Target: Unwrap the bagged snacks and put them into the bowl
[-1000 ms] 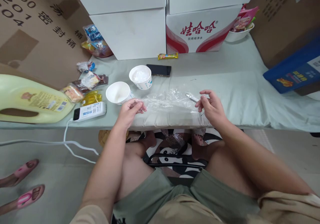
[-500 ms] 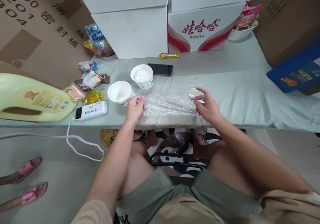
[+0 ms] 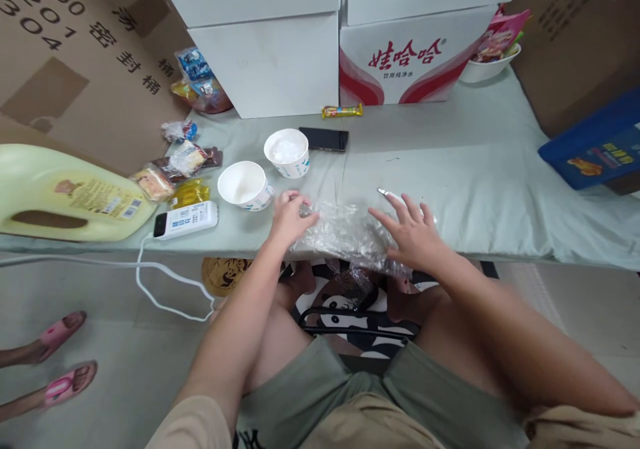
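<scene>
A crumpled sheet of clear plastic film (image 3: 345, 232) lies at the table's front edge, its near right part hanging over. My left hand (image 3: 289, 219) is at the film's left end, thumb stretched away from the bent fingers; it looks open. Over the right end, my right hand (image 3: 413, 232) is open with fingers spread. A slim tool with a silver tip (image 3: 383, 192) lies just beyond those fingers, its rear partly hidden by them. Left of the film stand a white paper cup (image 3: 243, 181) and a second paper cup (image 3: 287, 150) with clear, whitish material inside.
A black phone (image 3: 325, 139) and a yellow-wrapped snack (image 3: 343, 111) lie behind. White cartons (image 3: 265, 69) line the back. At left are a yellow-green jug (image 3: 100, 202), a white power bank (image 3: 186, 220) with cable, and packaged snacks (image 3: 153, 182). A blue box (image 3: 590, 149) stands right.
The film has bunched up and slid toward the table edge. My right hand has let go of the slim tool and spread its fingers. My left hand has shifted right and loosened.
</scene>
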Action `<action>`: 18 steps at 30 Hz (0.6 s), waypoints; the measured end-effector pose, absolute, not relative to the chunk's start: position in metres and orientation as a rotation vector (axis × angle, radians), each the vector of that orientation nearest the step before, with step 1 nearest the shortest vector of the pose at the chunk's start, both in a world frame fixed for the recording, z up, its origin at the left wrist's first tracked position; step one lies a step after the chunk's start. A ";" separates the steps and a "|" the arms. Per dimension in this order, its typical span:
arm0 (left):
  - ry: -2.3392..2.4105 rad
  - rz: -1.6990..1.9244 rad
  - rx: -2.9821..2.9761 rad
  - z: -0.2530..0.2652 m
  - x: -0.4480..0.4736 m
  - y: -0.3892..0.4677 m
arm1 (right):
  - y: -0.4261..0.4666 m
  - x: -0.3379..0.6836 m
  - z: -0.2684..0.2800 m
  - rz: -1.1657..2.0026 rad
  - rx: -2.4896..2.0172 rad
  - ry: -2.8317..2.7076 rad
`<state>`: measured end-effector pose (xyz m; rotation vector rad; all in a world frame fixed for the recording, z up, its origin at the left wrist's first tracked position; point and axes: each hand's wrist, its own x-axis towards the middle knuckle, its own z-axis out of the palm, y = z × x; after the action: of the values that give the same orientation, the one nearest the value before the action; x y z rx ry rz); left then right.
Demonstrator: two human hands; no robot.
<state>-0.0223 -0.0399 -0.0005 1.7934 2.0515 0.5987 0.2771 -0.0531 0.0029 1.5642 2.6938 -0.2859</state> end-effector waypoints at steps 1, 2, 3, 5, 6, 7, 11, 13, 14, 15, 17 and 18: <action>1.948 0.609 1.816 -0.001 -0.021 -0.040 | -0.057 0.280 0.003 -0.345 1.496 2.712; 1.837 0.615 1.830 0.000 -0.020 -0.041 | -0.059 0.282 0.004 -0.402 1.465 2.735; 1.733 0.618 1.830 0.001 -0.017 -0.042 | -0.060 0.283 0.005 -0.449 1.472 2.768; 1.570 0.641 1.775 0.006 -0.010 -0.045 | -0.059 0.280 0.009 -0.533 1.540 2.863; 1.502 0.662 1.730 0.009 -0.006 -0.047 | -0.056 0.276 0.011 -0.591 1.554 2.914; 1.432 0.690 1.681 0.013 -0.001 -0.050 | -0.052 0.271 0.012 -0.671 1.536 2.953; 1.158 0.742 1.474 0.034 0.008 -0.056 | -0.032 0.252 0.015 -1.148 1.284 2.874; 1.078 0.800 1.376 0.043 0.003 -0.056 | -0.024 0.247 0.016 -1.432 1.163 2.775; 1.062 0.899 1.323 0.045 -0.001 -0.055 | -0.021 0.245 0.017 -1.600 1.136 2.719; 1.063 1.036 1.259 0.046 -0.005 -0.053 | -0.019 0.244 0.018 -1.783 1.147 2.651; 1.051 1.272 1.090 0.043 -0.011 -0.049 | -0.018 0.240 0.020 -2.165 1.312 2.464; 1.026 1.309 1.004 0.039 -0.010 -0.047 | -0.019 0.238 0.021 -2.338 1.439 2.341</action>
<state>-0.0105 -0.0471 0.0389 1.0040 1.0265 1.3090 0.2377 -0.0187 0.0209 1.4390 2.3406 -2.3377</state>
